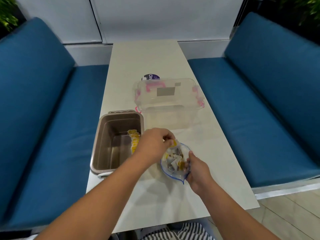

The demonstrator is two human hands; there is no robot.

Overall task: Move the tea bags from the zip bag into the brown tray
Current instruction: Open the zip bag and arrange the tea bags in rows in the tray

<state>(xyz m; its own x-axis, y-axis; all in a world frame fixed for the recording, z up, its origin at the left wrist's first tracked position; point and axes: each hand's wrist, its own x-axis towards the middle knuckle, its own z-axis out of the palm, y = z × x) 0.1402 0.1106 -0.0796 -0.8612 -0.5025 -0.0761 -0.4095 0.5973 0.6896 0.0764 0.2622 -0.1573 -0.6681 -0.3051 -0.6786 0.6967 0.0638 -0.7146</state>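
A long white table (147, 63) runs away from the person between 2 blue benches, the left bench (43, 101) and the right bench (259, 84). The brown tray (110, 129) stands at the table's left edge, in the near half, with 1 handle overhanging that edge slightly. A row of yellow-tagged tea bags (134, 141) lies inside it along its right wall, and the rest of its floor is bare. Just right of the tray, near the middle of the table's width, the zip bag (174, 174) stands with its blue-rimmed mouth held wide. It holds a jumble of white and yellow packets (174, 161). The left hand (154, 144) reaches across the tray's right rim to the far side of the bag's mouth, where its fingertips pinch 1 tea bag (174, 144) above the opening. The right hand (197, 172) grips the bag's right rim between thumb and curled fingers, holding it up. Behind the bag a clear box (166, 104) with pink latches sits toward the table's right edge, its lid on. A purple round tub (151, 77) shows just beyond the box's far left corner. Striped fabric (187, 232) shows below the table's near edge.
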